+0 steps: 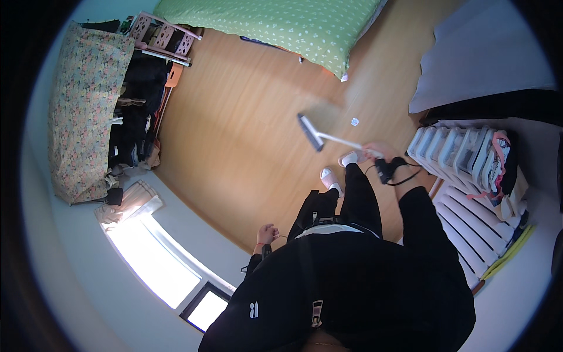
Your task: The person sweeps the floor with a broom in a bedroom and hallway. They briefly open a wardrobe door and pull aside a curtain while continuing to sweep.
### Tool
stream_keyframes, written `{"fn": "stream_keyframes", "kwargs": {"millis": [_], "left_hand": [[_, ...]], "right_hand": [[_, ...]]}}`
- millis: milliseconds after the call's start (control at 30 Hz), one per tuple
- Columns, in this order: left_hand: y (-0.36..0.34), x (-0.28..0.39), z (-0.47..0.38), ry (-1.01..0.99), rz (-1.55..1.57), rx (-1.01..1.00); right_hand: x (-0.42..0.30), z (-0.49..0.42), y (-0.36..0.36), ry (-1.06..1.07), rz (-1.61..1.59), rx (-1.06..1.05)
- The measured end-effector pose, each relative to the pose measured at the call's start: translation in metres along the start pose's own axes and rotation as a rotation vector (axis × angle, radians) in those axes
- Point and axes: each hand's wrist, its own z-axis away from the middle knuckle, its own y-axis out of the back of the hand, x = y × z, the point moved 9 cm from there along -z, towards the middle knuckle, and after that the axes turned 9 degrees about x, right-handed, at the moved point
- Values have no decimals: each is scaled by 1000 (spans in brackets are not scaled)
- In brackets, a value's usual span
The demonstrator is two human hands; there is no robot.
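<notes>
My right hand (374, 150) grips the white handle (341, 141) of a T-shaped floor cleaning tool, blurred in part. Its long grey head (310, 133) is at or just above the wood-look floor (237, 145); contact cannot be told. A black device with a cable (387, 170) is strapped to my right wrist. Beyond the handle, a small white scalloped piece (354, 122) lies on the floor. Low at my left side hangs my left hand (267, 234), fingers loosely curled, with no object visible in it. A thin cord runs beside its fingers.
A green patterned bedspread (281, 26) hangs at the far side. On the left stands a clothes rack under a floral cover (88, 110), by a pink shelf (162, 35). Clear plastic drawers (453, 145) and a white slatted piece (475, 220) flank my right. A window (154, 259) is at left.
</notes>
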Motion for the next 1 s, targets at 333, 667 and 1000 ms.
{"fn": "stream_keyframes", "kwargs": {"millis": [333,667,1000], "left_hand": [[-18,30,-7,-98,-58,6],[-88,11,28,15,-88,-28],[-183,69,74,-144,-58,13]], "right_hand": [[-63,65,91,280,14,410],[21,142,90,177,88,246],[-71,111,216,135,224,352]]}}
